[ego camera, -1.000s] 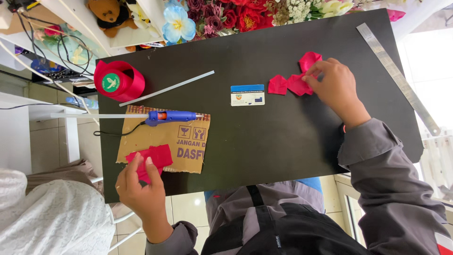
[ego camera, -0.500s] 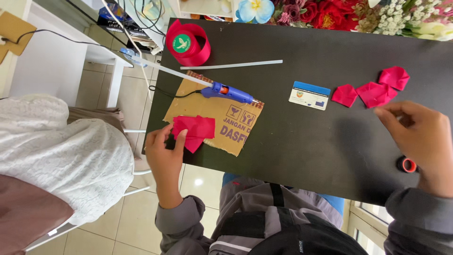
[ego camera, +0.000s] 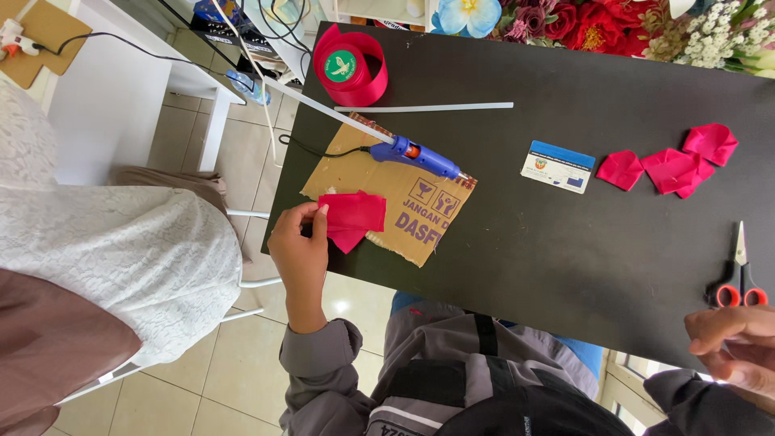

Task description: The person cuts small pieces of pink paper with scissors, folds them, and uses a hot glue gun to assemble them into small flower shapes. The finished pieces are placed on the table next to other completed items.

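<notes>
Here, left hand [ego camera: 300,246] pinching red fabric pieces [ego camera: 352,216] on cardboard [ego camera: 404,202], right hand [ego camera: 731,347] loosely curled, empty, near scissors [ego camera: 739,278]

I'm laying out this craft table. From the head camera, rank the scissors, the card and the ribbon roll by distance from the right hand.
1. Scissors, just above the right hand.
2. Card, mid-table.
3. Ribbon roll, far corner.

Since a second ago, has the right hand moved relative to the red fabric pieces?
Yes. The right hand has left the red fabric pieces and pulled back to the table's near edge, now just below the scissors.
</notes>
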